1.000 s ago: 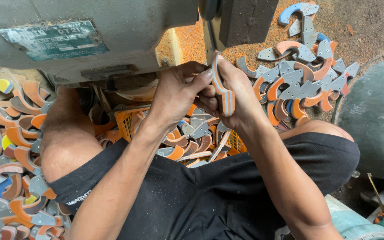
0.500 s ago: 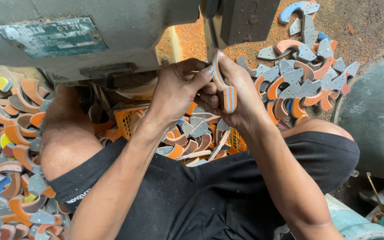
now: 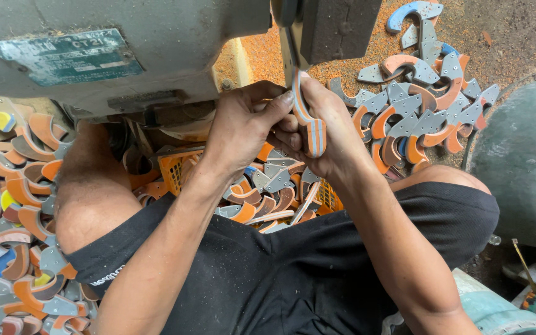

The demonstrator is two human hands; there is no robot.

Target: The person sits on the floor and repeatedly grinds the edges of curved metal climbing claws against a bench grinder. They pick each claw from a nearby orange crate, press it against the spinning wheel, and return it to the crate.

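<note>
My left hand (image 3: 240,127) and my right hand (image 3: 333,133) together grip a curved handle piece (image 3: 310,121) with orange and grey layers, seen edge-on. Its upper end is pressed up against a narrow vertical band (image 3: 288,46) under the grey machine body (image 3: 113,49). My left thumb lies along the piece's upper edge and my right fingers wrap it from behind. Below my hands an orange plastic basket (image 3: 178,170) between my knees holds several similar curved pieces.
Heaps of orange, grey and blue curved pieces lie on the floor at the left (image 3: 7,205) and upper right (image 3: 423,105). A dark guard block (image 3: 339,28) hangs above my right hand. A round grey-green housing (image 3: 525,161) stands at the right, with orange dust on the ground behind.
My hands have shifted the piece slightly against the band; the grip is unchanged and the piles have not moved.
</note>
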